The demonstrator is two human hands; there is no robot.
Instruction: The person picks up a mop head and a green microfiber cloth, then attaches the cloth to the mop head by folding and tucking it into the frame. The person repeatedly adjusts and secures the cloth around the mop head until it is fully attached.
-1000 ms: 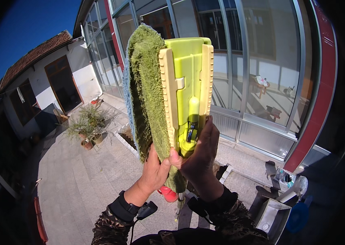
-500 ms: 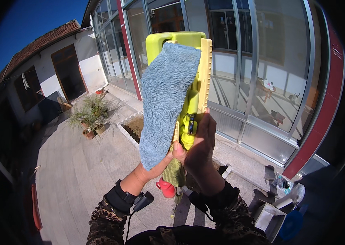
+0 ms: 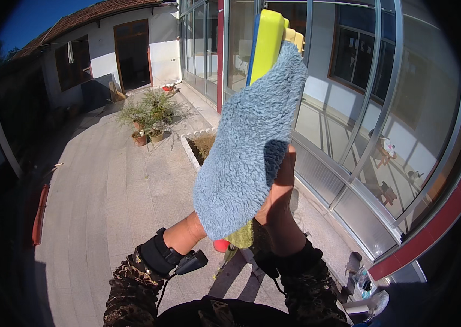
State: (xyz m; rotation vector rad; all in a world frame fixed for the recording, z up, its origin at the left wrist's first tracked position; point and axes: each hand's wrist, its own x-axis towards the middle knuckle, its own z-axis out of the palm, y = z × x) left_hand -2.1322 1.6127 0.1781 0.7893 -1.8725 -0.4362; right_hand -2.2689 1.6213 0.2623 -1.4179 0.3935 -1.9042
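Observation:
In front of me a window wiper head (image 3: 266, 46) stands tilted upright. It is lime yellow-green, with a blue strip along its left edge and cream ridged ends at the top. A fluffy blue-grey cloth (image 3: 241, 147) covers most of its face and hangs low. My right hand (image 3: 280, 199) is wrapped round the lower right side of the wiper, its fingers partly behind the cloth. Of my left hand (image 3: 191, 231) only the wrist edge shows; its fingers are hidden behind the cloth's lower end. An olive-green cloth (image 3: 241, 235) shows just below, between my wrists.
Glass panels in metal frames (image 3: 345, 125) rise at the right. Potted plants (image 3: 151, 117) and a white-edged planting bed (image 3: 200, 144) stand ahead on the paved floor (image 3: 116, 191). Something red (image 3: 221, 245) sits below the cloth. Plastic-wrapped items (image 3: 369, 294) lie at lower right.
The wiper has turned and tipped to the right, so the cloth now faces me and hides its yellow body. My left fingers have gone out of sight. The view has swung left.

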